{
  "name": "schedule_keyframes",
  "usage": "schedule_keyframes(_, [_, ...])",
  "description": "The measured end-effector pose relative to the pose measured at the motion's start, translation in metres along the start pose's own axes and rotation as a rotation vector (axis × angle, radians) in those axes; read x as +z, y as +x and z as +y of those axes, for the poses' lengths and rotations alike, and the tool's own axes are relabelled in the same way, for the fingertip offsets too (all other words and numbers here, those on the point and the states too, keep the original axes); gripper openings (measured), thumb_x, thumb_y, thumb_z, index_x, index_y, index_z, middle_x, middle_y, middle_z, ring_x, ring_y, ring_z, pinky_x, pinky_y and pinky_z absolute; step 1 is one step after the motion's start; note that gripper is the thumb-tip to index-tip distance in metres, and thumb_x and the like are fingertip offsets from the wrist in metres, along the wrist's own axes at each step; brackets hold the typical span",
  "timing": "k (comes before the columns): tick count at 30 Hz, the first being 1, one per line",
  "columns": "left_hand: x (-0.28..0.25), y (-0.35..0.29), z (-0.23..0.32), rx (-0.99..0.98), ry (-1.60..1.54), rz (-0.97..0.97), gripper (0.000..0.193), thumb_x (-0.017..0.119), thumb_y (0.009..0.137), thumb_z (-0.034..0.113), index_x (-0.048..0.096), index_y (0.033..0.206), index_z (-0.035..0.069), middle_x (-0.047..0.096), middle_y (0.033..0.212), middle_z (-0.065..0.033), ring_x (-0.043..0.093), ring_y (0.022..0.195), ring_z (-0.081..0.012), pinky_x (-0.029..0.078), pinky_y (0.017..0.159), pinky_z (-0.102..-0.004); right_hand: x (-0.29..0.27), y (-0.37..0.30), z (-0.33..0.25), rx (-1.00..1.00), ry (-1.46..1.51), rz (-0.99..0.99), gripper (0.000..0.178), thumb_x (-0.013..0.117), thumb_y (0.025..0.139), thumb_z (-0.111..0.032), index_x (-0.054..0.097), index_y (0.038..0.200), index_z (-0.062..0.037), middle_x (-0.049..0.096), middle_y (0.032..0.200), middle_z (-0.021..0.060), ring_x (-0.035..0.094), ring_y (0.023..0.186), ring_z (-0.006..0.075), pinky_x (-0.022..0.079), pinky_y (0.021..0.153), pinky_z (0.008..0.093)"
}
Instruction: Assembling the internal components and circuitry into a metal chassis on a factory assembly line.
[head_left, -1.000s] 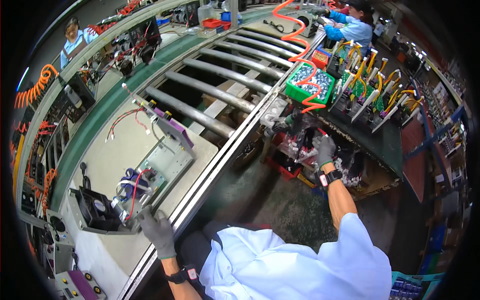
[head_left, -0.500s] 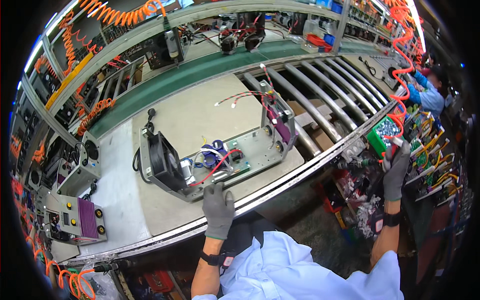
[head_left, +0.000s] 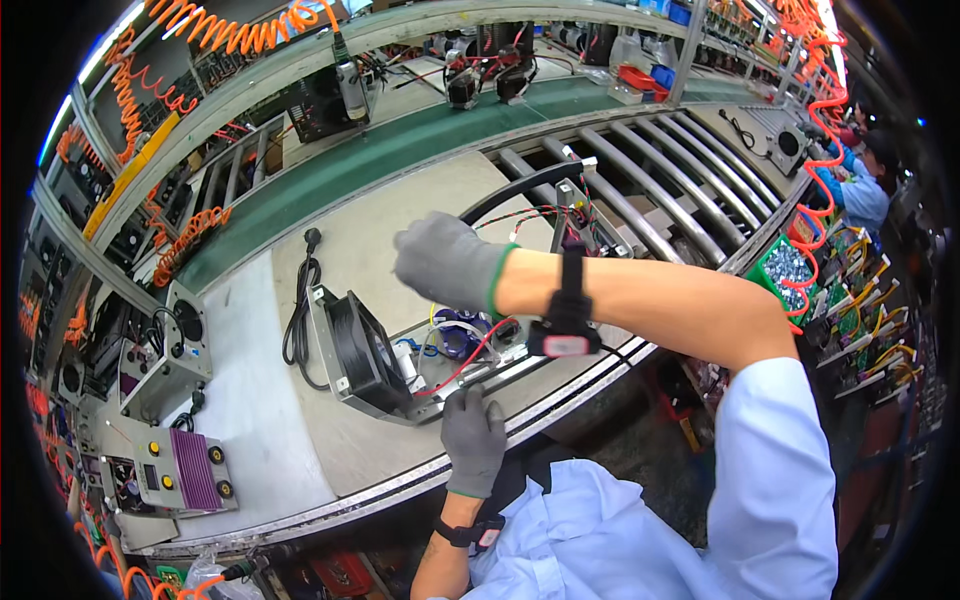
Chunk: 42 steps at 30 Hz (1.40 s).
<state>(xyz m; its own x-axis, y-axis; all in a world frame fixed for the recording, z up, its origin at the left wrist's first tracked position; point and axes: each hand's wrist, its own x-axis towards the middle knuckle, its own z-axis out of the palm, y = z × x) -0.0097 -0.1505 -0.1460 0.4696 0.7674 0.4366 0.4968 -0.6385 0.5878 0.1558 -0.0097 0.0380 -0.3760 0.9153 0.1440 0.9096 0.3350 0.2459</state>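
A grey metal chassis [head_left: 425, 412] lies on the bench, with a black fan [head_left: 365, 350] upright at its left end and blue-purple coils and a red wire in the middle. My gloved left hand [head_left: 472, 440] is at its near edge, fingers curled against the rim. Across the chassis reaches my right arm; my gloved right hand [head_left: 450, 262] hovers above and behind the fan, its fingers closed and mostly hidden. From behind that hand a black tube-like piece [head_left: 525, 190] with a pale tip runs to the upper right; whether the hand grips it is unclear.
A black power cord [head_left: 300, 335] lies left of the fan. A unit with a purple finned side [head_left: 185, 455] stands farther left. Metal rollers [head_left: 640, 190] continue at right, near a green bin of small parts [head_left: 778, 268] and a red coiled hose [head_left: 822, 180]. Another person [head_left: 865, 190] is at far right.
My right hand has swung from beside the green bin to above the chassis. The black tube-like piece has come into view. My left hand stays at the near edge; the view has shifted slightly.
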Motion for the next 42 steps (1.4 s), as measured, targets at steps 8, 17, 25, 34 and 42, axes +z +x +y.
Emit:
schedule_keyframes(8, [-0.001,0.0,-0.001,-0.014,-0.021,-0.038,0.035,0.07,0.091,0.017,0.066,0.122,0.002,0.063,0.109,-0.0223,0.063,0.101,-0.0414,0.054,0.084,-0.0511,0.12,-0.002,0.057,0.114,0.134,-0.858,0.032,0.076,0.084,-0.021,0.081,0.113,-0.0104,0.077,0.119,0.012,0.073,0.101,0.0343,0.058,0.086,0.0473])
schedule_keyframes(17, [-0.004,0.002,0.004,-0.01,-0.02,-0.038,0.034,0.072,0.089,0.013,0.066,0.121,0.001,0.063,0.109,-0.0224,0.064,0.099,-0.042,0.055,0.084,-0.0498,0.143,-0.009,0.061,0.026,0.183,-0.814,0.033,0.072,0.084,-0.02,0.081,0.113,-0.0078,0.077,0.115,0.0165,0.074,0.101,0.0354,0.058,0.089,0.0459])
schedule_keyframes(25, [-0.004,0.005,0.006,0.003,-0.006,-0.052,0.035,0.072,0.089,0.011,0.066,0.121,-0.001,0.063,0.11,-0.0236,0.064,0.1,-0.0426,0.055,0.084,-0.0499,0.147,-0.001,0.055,-0.006,0.218,-0.785,0.035,0.072,0.084,-0.025,0.081,0.114,-0.0091,0.077,0.117,0.0148,0.074,0.101,0.0357,0.058,0.088,0.0476])
schedule_keyframes(34, [-0.004,0.004,0.004,-0.014,-0.031,-0.077,0.037,0.072,0.089,0.012,0.065,0.122,-0.002,0.06,0.11,-0.0241,0.064,0.099,-0.0431,0.054,0.085,-0.0497,0.148,-0.008,0.056,0.319,0.565,-0.821,0.04,0.075,0.087,-0.041,0.082,0.113,-0.0119,0.078,0.116,0.0127,0.074,0.1,0.0333,0.058,0.086,0.0465])
schedule_keyframes(42, [-0.001,0.004,0.002,0.007,-0.084,-0.062,0.04,0.074,0.086,0.009,0.062,0.122,-0.003,0.059,0.109,-0.025,0.063,0.098,-0.044,0.053,0.084,-0.0508,0.16,0.001,0.052,0.094,0.341,-0.79,0.033,0.076,0.084,-0.036,0.083,0.105,-0.0121,0.079,0.107,0.0135,0.075,0.096,0.0336,0.058,0.085,0.0457])
